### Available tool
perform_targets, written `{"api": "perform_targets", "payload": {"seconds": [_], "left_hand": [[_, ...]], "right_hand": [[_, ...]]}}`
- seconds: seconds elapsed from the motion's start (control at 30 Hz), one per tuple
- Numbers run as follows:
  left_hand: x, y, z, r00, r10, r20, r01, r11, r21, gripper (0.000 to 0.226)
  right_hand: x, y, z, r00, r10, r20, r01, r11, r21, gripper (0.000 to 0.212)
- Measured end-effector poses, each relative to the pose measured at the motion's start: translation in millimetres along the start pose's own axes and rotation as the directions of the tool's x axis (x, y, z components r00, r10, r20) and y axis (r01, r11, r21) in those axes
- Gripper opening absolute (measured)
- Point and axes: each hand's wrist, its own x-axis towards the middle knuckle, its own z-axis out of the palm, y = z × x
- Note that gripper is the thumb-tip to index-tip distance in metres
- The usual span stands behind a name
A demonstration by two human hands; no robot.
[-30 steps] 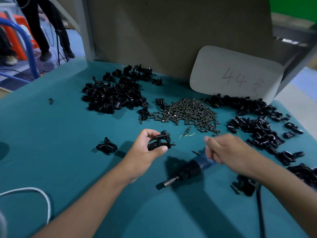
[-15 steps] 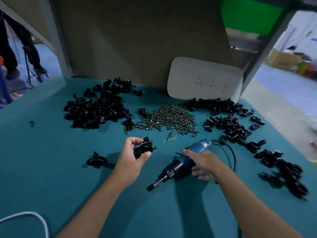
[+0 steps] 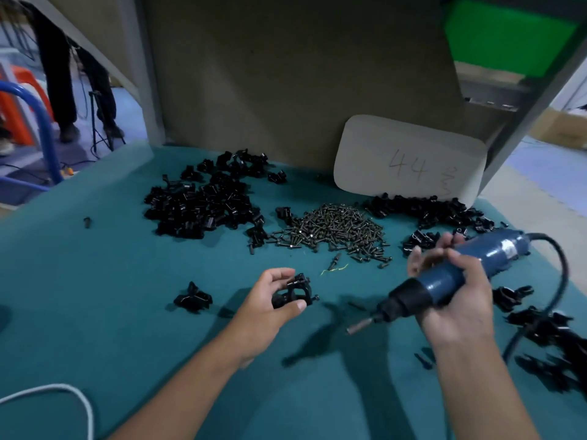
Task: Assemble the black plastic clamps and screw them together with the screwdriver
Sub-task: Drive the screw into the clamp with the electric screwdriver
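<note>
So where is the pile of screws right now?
The pile of screws lies mid-table, between two heaps of black clamp parts, below the "44" card.

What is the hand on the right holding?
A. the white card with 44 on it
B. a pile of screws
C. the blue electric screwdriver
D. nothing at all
C: the right hand has its fingers wrapped round the blue electric screwdriver, lifted off the green table with its tip aimed toward the black clamp in the left hand.
</note>
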Motion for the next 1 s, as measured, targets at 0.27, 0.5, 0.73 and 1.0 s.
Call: {"api": "perform_targets", "payload": {"seconds": [0.27, 0.5, 0.73, 1.0], "left_hand": [[-1, -1, 7, 0.994, -0.004, 0.108, 0.020, 0.990, -0.142, 0.042], [-3, -1, 11, 0.987, -0.033, 0.154, 0.060, 0.983, -0.171, 0.041], [-7, 4, 10, 0.973, -0.078, 0.216, 0.139, 0.949, -0.283, 0.041], [-8, 7, 6, 0.915, -0.139, 0.380, 0.291, 0.877, -0.382, 0.049]], "right_hand": [[21, 14, 11, 0.985, -0.162, -0.062, 0.168, 0.981, 0.101, 0.006], [22, 23, 10, 0.957, -0.275, -0.090, 0.278, 0.960, 0.026, 0.008], [14, 27, 15, 0.966, -0.259, -0.004, 0.259, 0.966, 0.031, 0.016], [4, 20, 16, 0.961, -0.244, 0.134, 0.234, 0.968, 0.085, 0.004]]}}
